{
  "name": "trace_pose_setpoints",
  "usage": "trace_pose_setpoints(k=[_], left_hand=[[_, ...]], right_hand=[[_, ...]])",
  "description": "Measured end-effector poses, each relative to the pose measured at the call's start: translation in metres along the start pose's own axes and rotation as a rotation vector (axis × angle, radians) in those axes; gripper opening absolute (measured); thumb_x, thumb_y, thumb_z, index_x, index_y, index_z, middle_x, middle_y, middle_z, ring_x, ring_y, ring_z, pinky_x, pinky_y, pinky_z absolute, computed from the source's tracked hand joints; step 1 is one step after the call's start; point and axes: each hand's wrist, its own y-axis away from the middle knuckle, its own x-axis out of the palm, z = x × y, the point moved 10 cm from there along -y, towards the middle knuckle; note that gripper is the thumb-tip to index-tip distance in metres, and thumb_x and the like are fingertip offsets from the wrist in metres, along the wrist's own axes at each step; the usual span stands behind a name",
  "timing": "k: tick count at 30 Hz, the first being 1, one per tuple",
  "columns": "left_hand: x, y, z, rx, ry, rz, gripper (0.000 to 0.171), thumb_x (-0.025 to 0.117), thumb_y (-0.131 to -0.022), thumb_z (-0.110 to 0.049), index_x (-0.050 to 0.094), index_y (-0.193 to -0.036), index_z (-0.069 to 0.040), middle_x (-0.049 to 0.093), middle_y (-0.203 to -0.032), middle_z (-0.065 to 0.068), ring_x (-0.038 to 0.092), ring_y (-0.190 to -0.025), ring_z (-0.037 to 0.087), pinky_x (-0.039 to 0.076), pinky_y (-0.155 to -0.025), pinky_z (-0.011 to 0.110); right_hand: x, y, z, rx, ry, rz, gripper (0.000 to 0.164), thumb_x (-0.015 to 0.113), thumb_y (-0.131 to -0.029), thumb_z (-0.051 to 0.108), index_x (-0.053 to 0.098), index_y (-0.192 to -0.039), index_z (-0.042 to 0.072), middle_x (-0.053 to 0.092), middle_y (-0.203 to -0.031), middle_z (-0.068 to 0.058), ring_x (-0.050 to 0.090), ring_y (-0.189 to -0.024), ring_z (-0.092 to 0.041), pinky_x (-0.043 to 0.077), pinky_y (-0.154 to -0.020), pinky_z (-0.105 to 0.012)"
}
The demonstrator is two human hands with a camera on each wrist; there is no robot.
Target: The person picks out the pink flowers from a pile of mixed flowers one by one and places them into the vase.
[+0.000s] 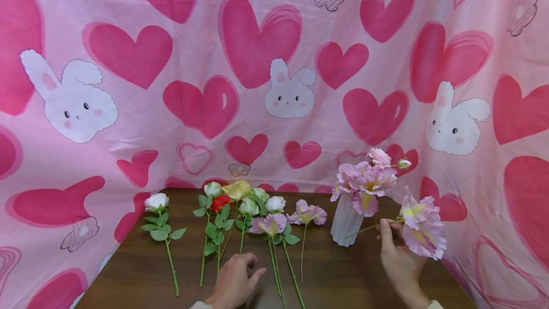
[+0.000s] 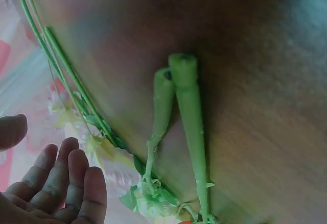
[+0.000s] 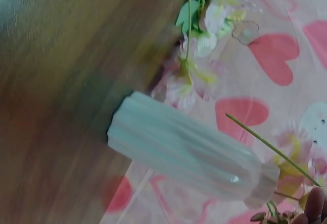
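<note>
My right hand (image 1: 399, 261) pinches the thin stem of a pink-purple artificial flower (image 1: 422, 228) with a yellow centre, tilted with its bloom to the right. In the right wrist view, the stem (image 3: 271, 147) of this flower points past the neck of the white ribbed vase (image 3: 189, 147). That vase stands upright and bears several pink and purple blooms (image 1: 364, 180). Over the near middle of the table, my left hand (image 1: 236, 278) hovers with relaxed fingers and holds nothing. In the left wrist view its loosely bent fingers (image 2: 76, 178) are apart from the green stems (image 2: 189, 122).
On the brown table (image 1: 343, 280) lie a white rose (image 1: 157, 201) at the left, a red rose (image 1: 220, 202), a yellow flower (image 1: 237, 190), several white roses and a pink-purple flower (image 1: 307, 213) left of the vase. A pink heart-print cloth (image 1: 193, 56) hangs behind.
</note>
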Motion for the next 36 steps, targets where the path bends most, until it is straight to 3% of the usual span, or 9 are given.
trace_pose_setpoints(k=[9,22,28,36], left_hand=[[-0.001,0.001,0.002,-0.005,-0.018,-0.004,0.02,0.084,-0.085,-0.033,0.071,-0.088,-0.018,0.063,-0.081,-0.01,0.054,-0.072,0.008,0.043,-0.06,0.032],[0.0,0.001,0.002,-0.001,-0.009,0.001,0.021,0.084,-0.085,-0.032,0.07,-0.087,-0.017,0.063,-0.081,-0.008,0.055,-0.073,0.008,0.043,-0.06,0.033],[-0.002,0.0,0.001,0.005,-0.018,-0.011,0.021,0.084,-0.085,-0.033,0.07,-0.087,-0.018,0.062,-0.08,-0.009,0.055,-0.072,0.008,0.043,-0.06,0.032],[-0.002,-0.001,0.0,0.004,-0.025,-0.012,0.021,0.084,-0.085,-0.034,0.07,-0.087,-0.018,0.063,-0.08,-0.01,0.056,-0.073,0.008,0.044,-0.06,0.033]], right_hand=[[-0.013,-0.028,0.004,-0.042,0.048,-0.075,0.012,0.069,-0.088,-0.014,0.064,-0.08,-0.021,0.071,-0.075,0.002,0.062,-0.057,0.002,0.049,-0.058,-0.012],[-0.02,-0.059,0.018,0.041,0.111,-0.153,0.023,0.068,-0.097,0.005,0.069,-0.094,-0.019,0.07,-0.083,0.011,0.064,-0.063,0.001,0.051,-0.065,-0.012],[-0.017,-0.065,0.021,0.027,0.114,-0.164,0.02,0.067,-0.098,0.004,0.071,-0.096,-0.016,0.07,-0.088,0.003,0.063,-0.065,0.002,0.051,-0.067,-0.012],[0.003,-0.068,0.033,-0.009,0.136,-0.098,0.015,0.068,-0.096,-0.002,0.071,-0.095,-0.017,0.072,-0.084,0.008,0.061,-0.064,0.006,0.045,-0.061,-0.01]])
